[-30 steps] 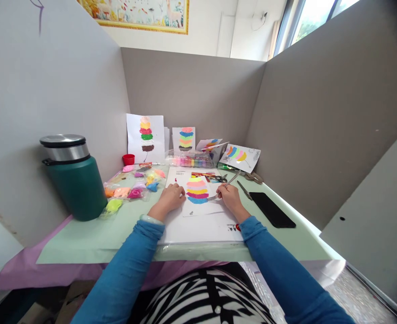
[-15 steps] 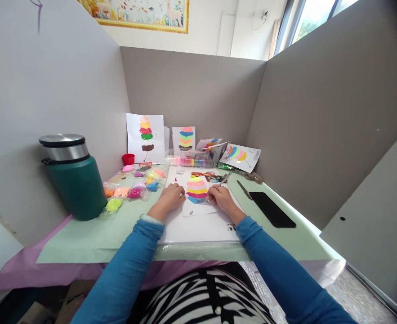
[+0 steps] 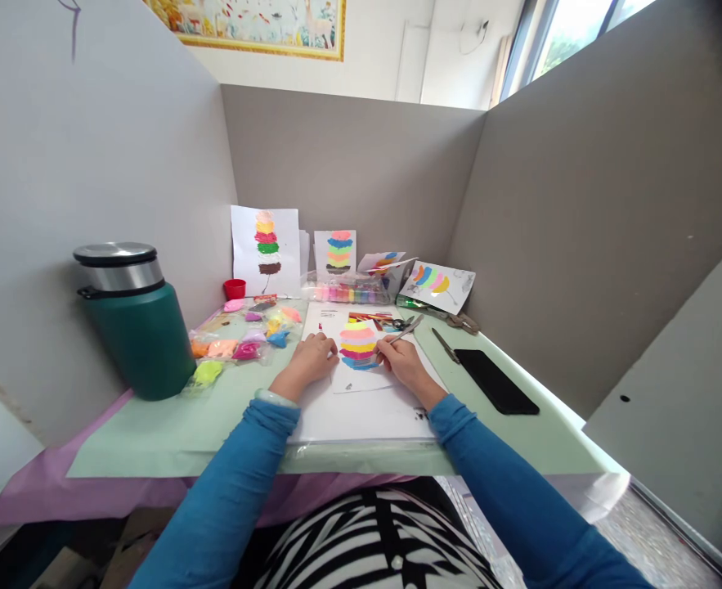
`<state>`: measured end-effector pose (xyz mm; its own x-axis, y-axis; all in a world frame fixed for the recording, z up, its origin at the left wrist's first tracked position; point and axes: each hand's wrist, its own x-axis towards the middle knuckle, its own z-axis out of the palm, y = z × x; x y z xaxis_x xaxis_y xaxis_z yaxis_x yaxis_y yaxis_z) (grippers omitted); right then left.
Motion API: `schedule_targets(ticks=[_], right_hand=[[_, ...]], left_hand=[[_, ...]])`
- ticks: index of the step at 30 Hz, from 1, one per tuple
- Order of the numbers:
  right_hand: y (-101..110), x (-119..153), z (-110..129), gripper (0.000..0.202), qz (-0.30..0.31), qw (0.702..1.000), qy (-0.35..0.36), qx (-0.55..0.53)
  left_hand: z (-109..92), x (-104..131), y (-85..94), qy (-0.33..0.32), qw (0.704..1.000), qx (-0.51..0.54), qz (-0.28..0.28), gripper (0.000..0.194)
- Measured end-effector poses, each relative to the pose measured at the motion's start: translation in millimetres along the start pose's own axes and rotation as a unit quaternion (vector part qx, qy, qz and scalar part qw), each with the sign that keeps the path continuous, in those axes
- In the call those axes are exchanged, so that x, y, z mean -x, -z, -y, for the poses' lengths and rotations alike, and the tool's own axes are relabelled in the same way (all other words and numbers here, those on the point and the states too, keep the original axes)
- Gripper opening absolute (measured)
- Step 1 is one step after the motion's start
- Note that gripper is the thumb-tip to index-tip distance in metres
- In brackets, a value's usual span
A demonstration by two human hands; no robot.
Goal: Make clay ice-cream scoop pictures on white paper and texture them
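Observation:
A white sheet with stacked coloured clay stripes [image 3: 359, 337] lies in front of me: yellow, pink, lilac, yellow, magenta and blue from top to bottom. My left hand [image 3: 315, 357] rests at the sheet's left edge, fingers a little bent and laid down on the paper. On the right side, my right hand [image 3: 401, 361] is closed in a pen-like grip round a silver metal fork [image 3: 410, 326]. Its handle points up and away to the right. The fork's tined end is over the lower stripes, near the magenta and blue, and is hard to make out.
Bags of coloured clay [image 3: 247, 350] and a green flask [image 3: 136, 335] stand left. A black phone [image 3: 496, 381] and a dark pen-like tool [image 3: 445, 345] lie right. Behind are scissors [image 3: 402, 324], a clay set [image 3: 348, 290], a red cup [image 3: 235, 288] and propped striped pictures [image 3: 266, 249].
The fork and my right fingertips have shifted slightly up over the stripes, from the blue toward the magenta. My left hand stays where it was.

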<state>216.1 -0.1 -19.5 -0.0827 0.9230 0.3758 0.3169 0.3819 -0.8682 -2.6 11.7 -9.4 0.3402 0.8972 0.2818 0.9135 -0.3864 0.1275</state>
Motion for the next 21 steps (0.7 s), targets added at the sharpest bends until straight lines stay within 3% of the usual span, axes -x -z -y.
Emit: schedule_targets(ticks=[9, 17, 21], right_hand=[[5.8, -3.8, -8.9, 0.029, -0.015, 0.999, -0.002, 0.028], [18.8, -3.6, -15.1, 0.027, -0.08, 0.995, 0.001, 0.052], [6.9, -1.9, -7.3, 0.028, -0.019, 1.0, 0.0, -0.02]], left_hand=[[1.3, -0.5, -0.4, -0.002, 1.0, 0.002, 0.003, 0.023], [0.1, 0.4, 1.3, -0.003, 1.0, 0.005, 0.007, 0.023], [-0.1, 0.3, 0.7, -0.002, 1.0, 0.003, 0.004, 0.023]])
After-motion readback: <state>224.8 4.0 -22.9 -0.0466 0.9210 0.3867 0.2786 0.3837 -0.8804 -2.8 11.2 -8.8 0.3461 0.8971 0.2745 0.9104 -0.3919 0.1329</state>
